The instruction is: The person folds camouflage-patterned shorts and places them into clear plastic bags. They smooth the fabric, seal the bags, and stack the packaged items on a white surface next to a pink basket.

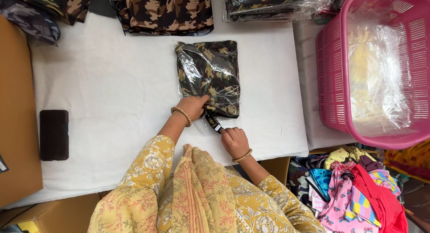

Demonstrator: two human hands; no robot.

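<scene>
Presently, the white table (112, 81) carries your clear bag of folded camouflage cloth (208, 76) mid-surface, glossy and creased, long axis running away from you, with bare cloth to its left and the pink basket (371, 67) well apart on the right. Your left hand (193, 106) is clenched on the bag's near edge. Your right hand (234, 141) pinches the black tag (212, 120) there.

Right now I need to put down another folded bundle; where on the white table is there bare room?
The widest bare patch of the white table lies between the phone and the bagged camouflage garment. A narrower strip runs between that garment and the pink basket. The far edge is crowded with camouflage stacks; both hands work at the bag's near end.
</scene>
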